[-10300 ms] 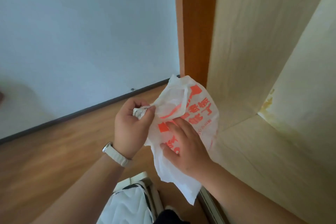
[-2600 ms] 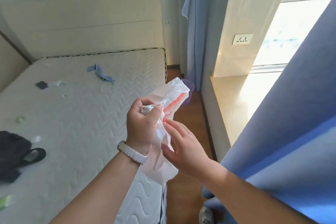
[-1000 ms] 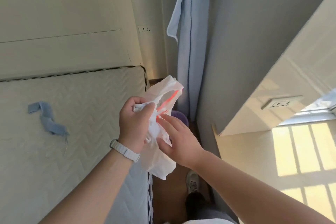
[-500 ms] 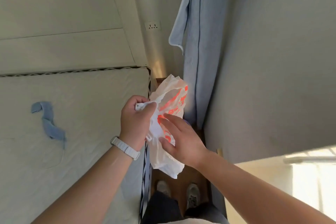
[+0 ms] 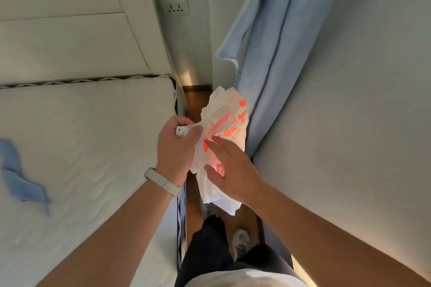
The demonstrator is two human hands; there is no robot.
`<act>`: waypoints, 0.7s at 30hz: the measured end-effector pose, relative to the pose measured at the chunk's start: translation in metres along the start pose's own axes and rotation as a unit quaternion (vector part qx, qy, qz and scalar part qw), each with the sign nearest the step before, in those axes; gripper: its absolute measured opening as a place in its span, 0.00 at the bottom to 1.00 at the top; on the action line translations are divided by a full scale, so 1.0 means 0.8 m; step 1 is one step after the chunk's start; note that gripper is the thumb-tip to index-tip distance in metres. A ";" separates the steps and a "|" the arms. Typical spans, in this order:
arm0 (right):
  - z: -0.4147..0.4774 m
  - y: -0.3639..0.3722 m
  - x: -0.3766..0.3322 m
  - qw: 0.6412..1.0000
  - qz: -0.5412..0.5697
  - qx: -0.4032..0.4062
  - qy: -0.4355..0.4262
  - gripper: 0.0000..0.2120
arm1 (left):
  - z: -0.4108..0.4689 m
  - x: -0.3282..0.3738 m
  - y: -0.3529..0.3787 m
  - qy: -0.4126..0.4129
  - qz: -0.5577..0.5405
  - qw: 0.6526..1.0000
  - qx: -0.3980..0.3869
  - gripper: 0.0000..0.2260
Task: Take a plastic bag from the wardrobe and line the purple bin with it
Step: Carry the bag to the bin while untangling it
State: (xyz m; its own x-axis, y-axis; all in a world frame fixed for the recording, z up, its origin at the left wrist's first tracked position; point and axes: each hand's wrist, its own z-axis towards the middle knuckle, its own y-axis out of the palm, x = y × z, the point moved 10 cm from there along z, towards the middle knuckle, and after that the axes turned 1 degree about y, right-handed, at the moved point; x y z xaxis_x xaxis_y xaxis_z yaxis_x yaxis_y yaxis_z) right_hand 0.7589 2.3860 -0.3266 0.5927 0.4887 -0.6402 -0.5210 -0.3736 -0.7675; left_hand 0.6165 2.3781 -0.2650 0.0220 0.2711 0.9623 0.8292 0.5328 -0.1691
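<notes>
A crumpled white plastic bag (image 5: 225, 123) with orange print hangs in front of me over a narrow strip of wooden floor. My left hand (image 5: 176, 149), a white watch on its wrist, is closed on the bunched handles at the bag's upper left. My right hand (image 5: 229, 170) lies against the bag's front with its fingers spread and the thumb under the printed side. The purple bin is hidden, not visible behind the bag.
A white quilted mattress (image 5: 81, 147) with a blue cloth scrap (image 5: 21, 182) fills the left. A pale headboard (image 5: 70, 25) stands behind it. A blue curtain (image 5: 268, 65) hangs along the grey wall (image 5: 349, 123) on the right. My legs and shoes (image 5: 241, 243) stand in the gap.
I have walked from the wardrobe along the bed into the gap by the wall. The view has tilted down, and the bag has turned so more of its print shows.
</notes>
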 end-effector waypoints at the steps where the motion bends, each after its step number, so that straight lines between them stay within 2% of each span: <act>1: 0.013 0.006 0.002 1.000 -0.002 -0.008 0.007 0.25 | 0.015 -0.002 -0.001 -0.004 -0.007 1.000 -0.008 0.05; 5: 0.062 0.025 0.008 0.999 -0.006 -0.019 0.027 0.25 | 0.072 -0.010 -0.010 -0.009 0.003 1.000 -0.024 0.05; 10: 0.111 0.035 0.009 0.999 -0.002 0.010 0.032 0.23 | 0.132 -0.019 -0.017 -0.011 0.011 0.999 -0.031 0.05; 21: 0.168 0.034 -0.016 1.000 -0.021 -0.017 0.004 0.24 | 0.178 -0.007 -0.044 -0.025 -0.025 0.999 -0.020 0.06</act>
State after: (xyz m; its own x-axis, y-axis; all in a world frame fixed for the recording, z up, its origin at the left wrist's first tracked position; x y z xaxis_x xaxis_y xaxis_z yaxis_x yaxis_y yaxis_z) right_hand 0.6548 2.4758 -0.3347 0.6195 0.4977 -0.6070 -0.4744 -0.3787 -0.7947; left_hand 0.5076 2.4716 -0.2946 -0.0480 0.2856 0.9572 0.8503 0.5144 -0.1109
